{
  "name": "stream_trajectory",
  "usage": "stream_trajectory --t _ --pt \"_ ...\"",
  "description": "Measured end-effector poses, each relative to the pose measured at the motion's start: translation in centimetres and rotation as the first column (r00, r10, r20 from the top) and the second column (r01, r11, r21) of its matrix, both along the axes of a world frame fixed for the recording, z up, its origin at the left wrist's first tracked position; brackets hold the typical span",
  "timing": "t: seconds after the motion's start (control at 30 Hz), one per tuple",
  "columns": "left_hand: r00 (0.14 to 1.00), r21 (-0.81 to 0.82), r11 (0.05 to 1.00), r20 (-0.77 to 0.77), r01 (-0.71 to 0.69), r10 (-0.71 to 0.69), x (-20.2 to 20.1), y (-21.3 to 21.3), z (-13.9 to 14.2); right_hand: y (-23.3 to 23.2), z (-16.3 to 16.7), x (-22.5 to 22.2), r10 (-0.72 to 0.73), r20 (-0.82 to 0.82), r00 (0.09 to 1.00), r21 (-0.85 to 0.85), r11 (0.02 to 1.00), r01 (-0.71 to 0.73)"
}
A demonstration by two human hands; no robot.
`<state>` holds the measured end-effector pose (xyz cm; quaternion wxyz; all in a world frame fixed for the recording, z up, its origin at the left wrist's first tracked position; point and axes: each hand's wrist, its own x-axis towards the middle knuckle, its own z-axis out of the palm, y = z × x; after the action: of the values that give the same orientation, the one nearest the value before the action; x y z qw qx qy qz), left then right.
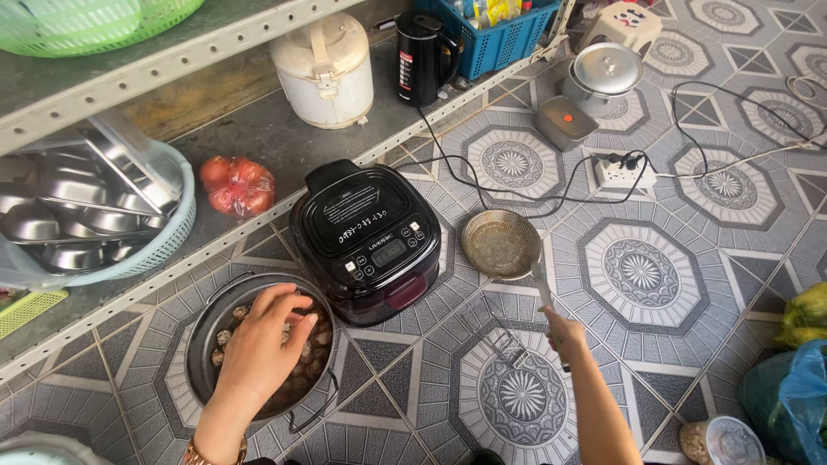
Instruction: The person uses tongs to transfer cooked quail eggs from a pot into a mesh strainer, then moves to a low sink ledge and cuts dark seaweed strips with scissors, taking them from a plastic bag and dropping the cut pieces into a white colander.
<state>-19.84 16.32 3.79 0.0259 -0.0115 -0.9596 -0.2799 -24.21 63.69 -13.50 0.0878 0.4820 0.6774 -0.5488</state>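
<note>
My left hand (261, 344) reaches into a dark metal pot (203, 331) on the tiled floor, fingers spread over brown chunks of food (312, 343) inside it. My right hand (564, 331) grips the handle of a round wire-mesh strainer (501, 244), which hovers just right of a black electric cooker (369, 241) with a closed lid and a button panel. A wire rack (504, 340) lies on the floor beside my right hand.
A low shelf on the left carries a basket of steel bowls (86, 220), a red bag (238, 185), a white rice cooker (326, 69), a black kettle (422, 56) and a blue crate (500, 39). A power strip (618, 172) with cables, a steel pot (603, 76) and bags (797, 379) sit to the right.
</note>
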Motion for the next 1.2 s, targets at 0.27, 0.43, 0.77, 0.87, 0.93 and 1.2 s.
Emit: stream_trajectory --t 0.27,0.43,0.77,0.87,0.93,1.2 --pt "0.984 0.068 0.998 -0.176 0.018 -0.006 3.9 -1.0 2.9 2.8 6.0 3.6 0.38 -0.028 0.925 0.063 0.924 -0.377" --pt "0.957 0.254 0.967 -0.276 -0.022 0.094 6.3 -3.0 3.0 -0.5 9.8 8.5 0.492 -0.316 0.811 -0.125 0.826 -0.55" --pt "0.888 0.2 0.95 -0.35 -0.241 0.299 14.0 -11.9 1.6 -10.1 18.1 16.5 0.227 -0.73 0.644 -0.342 0.695 -0.632" --pt "0.889 0.143 0.933 -0.286 -0.329 0.358 17.4 -15.5 1.6 -13.0 19.5 16.8 0.229 -0.72 0.654 -0.359 0.684 -0.635" --pt "0.875 0.124 0.921 -0.287 -0.37 0.39 19.0 -17.7 1.4 -14.8 20.7 16.8 0.208 -0.715 0.668 -0.391 0.672 -0.629" --pt "0.825 0.875 0.113 0.391 -0.471 0.409 21.3 -14.1 -6.5 -21.0 25.7 19.7 0.199 -0.782 0.591 -0.367 0.619 -0.694"
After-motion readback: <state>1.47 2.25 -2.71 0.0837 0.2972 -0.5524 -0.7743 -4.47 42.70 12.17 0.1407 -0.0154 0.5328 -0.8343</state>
